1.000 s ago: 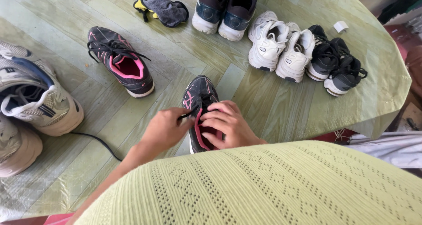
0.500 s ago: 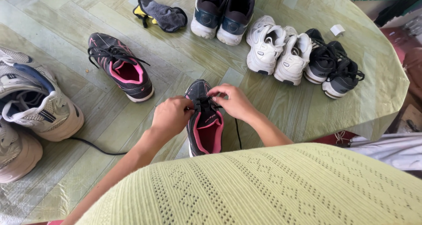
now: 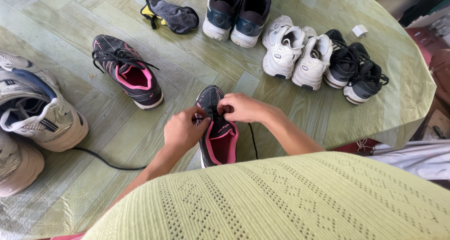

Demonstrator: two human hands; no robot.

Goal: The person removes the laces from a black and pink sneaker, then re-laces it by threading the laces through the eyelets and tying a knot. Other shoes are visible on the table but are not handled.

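Near the tabletop's front edge, the left hand [image 3: 180, 131] and right hand [image 3: 241, 107] pinch the laces of the black-and-pink sneaker [image 3: 216, 127], which could slip loose if either pinch slackens.

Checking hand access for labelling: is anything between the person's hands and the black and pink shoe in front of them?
Nothing visible. The left hand and the right hand both already touch the black and pink shoe at its lace area; its loose black lace trails off to the right side.

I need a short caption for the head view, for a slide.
Both hands, left and right, grip the laces of a black-pink shoe.
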